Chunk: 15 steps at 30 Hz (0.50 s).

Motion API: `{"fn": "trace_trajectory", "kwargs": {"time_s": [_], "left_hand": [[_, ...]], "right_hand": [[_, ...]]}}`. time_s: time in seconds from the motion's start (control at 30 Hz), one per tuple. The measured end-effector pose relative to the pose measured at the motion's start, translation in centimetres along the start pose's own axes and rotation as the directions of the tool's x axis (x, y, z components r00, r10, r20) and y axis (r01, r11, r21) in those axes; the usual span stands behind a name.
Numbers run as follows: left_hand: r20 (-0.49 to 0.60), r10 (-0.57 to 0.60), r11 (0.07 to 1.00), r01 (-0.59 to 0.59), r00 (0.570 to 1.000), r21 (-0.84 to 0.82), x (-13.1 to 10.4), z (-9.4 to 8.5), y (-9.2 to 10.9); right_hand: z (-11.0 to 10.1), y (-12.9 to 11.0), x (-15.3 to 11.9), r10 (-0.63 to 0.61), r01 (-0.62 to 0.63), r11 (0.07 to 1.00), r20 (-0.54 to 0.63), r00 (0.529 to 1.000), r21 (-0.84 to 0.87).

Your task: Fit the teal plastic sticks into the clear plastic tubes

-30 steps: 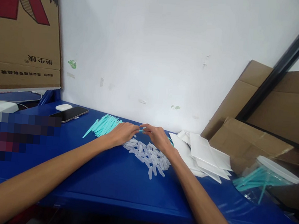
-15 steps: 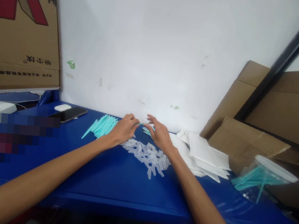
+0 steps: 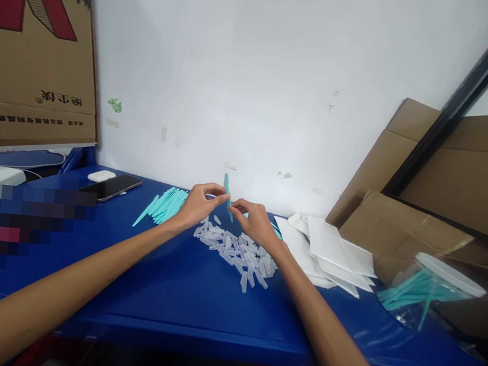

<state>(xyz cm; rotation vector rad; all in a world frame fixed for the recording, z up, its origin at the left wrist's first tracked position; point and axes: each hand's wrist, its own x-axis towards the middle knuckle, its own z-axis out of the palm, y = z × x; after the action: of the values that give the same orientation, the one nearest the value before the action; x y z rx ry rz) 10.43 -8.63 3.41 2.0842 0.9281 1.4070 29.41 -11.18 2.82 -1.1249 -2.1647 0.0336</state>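
Upright between my two hands is a slim teal stick that looks like an eyebrow razor (image 3: pixel 227 182). My left hand (image 3: pixel 199 206) pinches it around the middle with thumb and fingers. Lower down, the fingertips of my right hand (image 3: pixel 258 223) close on its bottom part. A heap of similar teal razors (image 3: pixel 168 206) lies left of my left hand. Below both hands, many small translucent plastic caps (image 3: pixel 240 252) are scattered on the blue table (image 3: pixel 166 290). Behind my right hand, more teal pieces (image 3: pixel 277 230) show only in part.
White paper packets (image 3: pixel 332 245) lie on the right. Beyond them a clear tub (image 3: pixel 431 290) with a white lid holds teal razors, beside cardboard (image 3: pixel 397 230). A phone (image 3: pixel 113 187) and a white case (image 3: pixel 101 176) are at left. The white wall (image 3: pixel 243 92) closes off the back.
The razor has turned from lying nearly flat to upright between the hands. My right hand's raised fingers have come down and closed on its lower part.
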Motion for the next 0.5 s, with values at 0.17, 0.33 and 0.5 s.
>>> {"fn": "trace_trajectory", "kwargs": {"time_s": [0.17, 0.33, 0.5], "left_hand": [[0.089, 0.026, 0.815, -0.073, 0.996, 0.574, 0.3, -1.5, -1.2], [0.273, -0.151, 0.539, -0.153, 0.950, 0.829, 0.0, -2.2, -2.7], [0.320, -0.249, 0.421, -0.195, 0.914, 0.886, -0.6, -1.5, -3.3]], "right_hand": [[-2.0, 1.9, -0.1, 0.153, -0.150, 0.954, -0.011, 0.988, -0.258], [-3.5, 4.2, -0.3, 0.278, -0.239, 0.883, 0.038, 0.960, -0.404], [-4.0, 5.6, -0.7, 0.339, -0.260, 0.846, 0.094, 0.936, -0.465]]}}
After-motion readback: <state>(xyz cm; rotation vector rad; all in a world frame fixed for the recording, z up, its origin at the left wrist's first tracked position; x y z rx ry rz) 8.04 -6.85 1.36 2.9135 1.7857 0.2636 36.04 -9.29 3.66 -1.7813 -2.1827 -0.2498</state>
